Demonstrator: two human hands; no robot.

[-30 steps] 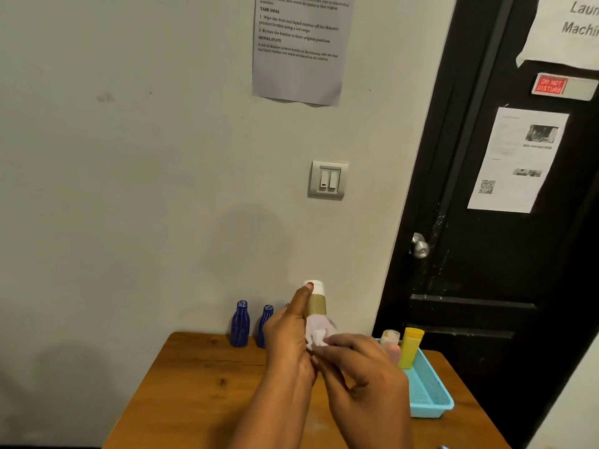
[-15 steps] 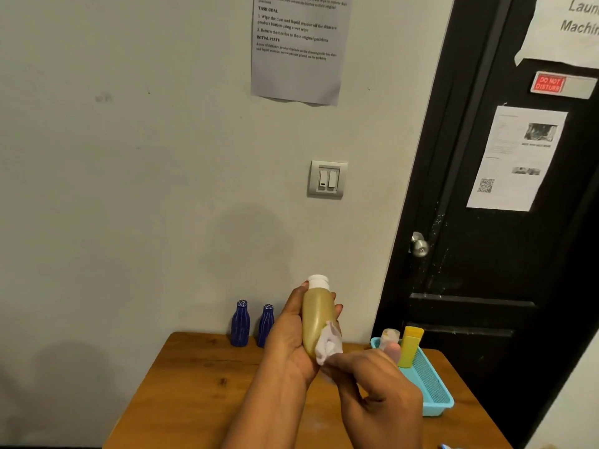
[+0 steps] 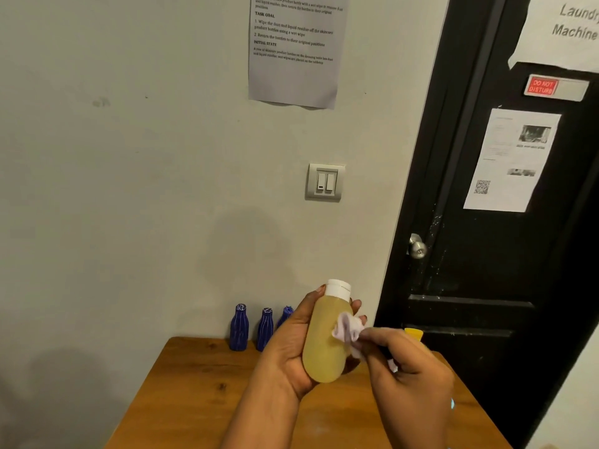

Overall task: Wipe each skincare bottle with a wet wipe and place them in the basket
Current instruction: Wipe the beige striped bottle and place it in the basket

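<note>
One amber, white-capped bottle (image 3: 324, 348), left fingers (image 3: 310, 301) wrapped round; right fingers (image 3: 381, 336) pinch crumpled wipe (image 3: 347, 328).

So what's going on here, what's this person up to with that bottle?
A person is cleaning a skincare bottle. Their left-hand grip holds the yellowish, white-capped bottle upright above the wooden table. The right-hand grip pinches a crumpled wet wipe against the bottle's side. Three blue bottles stand at the table's back edge, by the wall.
</note>
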